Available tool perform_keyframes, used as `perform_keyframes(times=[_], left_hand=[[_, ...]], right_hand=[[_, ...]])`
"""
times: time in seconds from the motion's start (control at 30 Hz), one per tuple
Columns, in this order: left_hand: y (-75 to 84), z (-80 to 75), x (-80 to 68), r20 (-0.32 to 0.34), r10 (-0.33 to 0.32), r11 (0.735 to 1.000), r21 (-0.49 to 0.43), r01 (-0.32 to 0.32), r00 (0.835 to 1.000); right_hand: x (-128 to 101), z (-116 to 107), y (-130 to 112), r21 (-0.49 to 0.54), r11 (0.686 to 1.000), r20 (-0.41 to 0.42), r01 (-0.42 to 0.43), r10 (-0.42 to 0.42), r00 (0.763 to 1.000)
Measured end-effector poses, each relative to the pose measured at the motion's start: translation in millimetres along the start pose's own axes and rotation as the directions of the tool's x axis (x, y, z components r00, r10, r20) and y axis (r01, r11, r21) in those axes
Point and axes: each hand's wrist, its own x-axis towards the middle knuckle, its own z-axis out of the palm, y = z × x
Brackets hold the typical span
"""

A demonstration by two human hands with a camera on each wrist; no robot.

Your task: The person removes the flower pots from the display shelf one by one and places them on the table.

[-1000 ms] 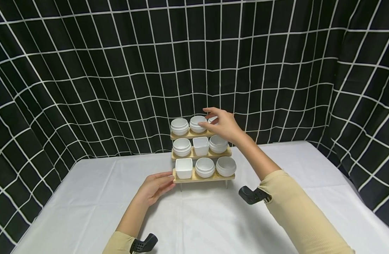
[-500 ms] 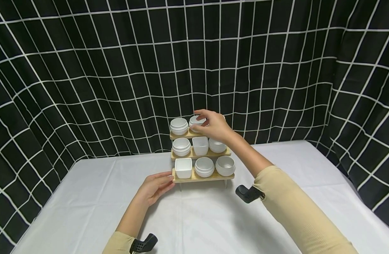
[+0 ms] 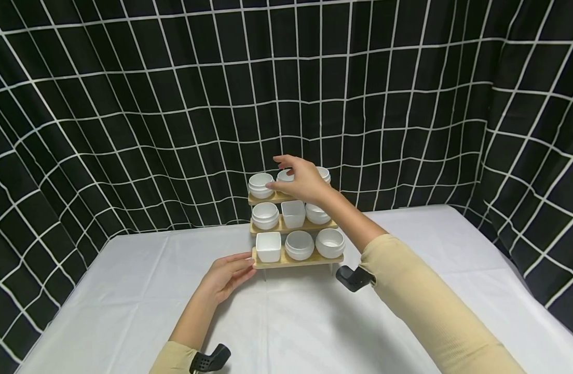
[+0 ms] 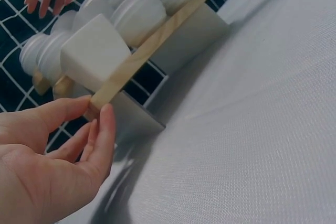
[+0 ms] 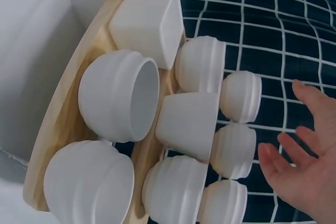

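Note:
A three-tier display stand with wooden shelves [image 3: 296,263] holds small white bowls, some round and some square. At the left end of its lowest shelf, my left hand [image 3: 228,276] pinches the board's corner between thumb and fingers; the left wrist view shows this grip on the wooden board [image 4: 152,44]. Above the top shelf hovers my right hand [image 3: 301,179], thumb and fingers spread apart and holding nothing. It partly hides the middle round bowl [image 3: 284,176], while the top-left round bowl [image 3: 260,186] lies by its thumb. In the right wrist view, a gap separates the right hand [image 5: 315,166] from the bowls.
The stand rests on a table with a white cloth [image 3: 141,291]. Behind it hangs a black curtain [image 3: 198,119] with white grid lines. A square bowl [image 3: 269,247] sits on the lowest shelf close to my left hand.
My right hand has moved left along the top row, from the right-hand bowl to over the middle one, uncovering the right bowl. The left hand keeps its hold on the shelf end.

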Motion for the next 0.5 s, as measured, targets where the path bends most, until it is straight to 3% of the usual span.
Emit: perform_keyframes(times=[0.5], left_hand=[[-0.5,-0.1,0.1,0.02,0.003,1.0,-0.009,-0.003,1.0]], right_hand=[[17,11,-3,0.042,0.998,0.04,-0.053,0.051,0.998]])
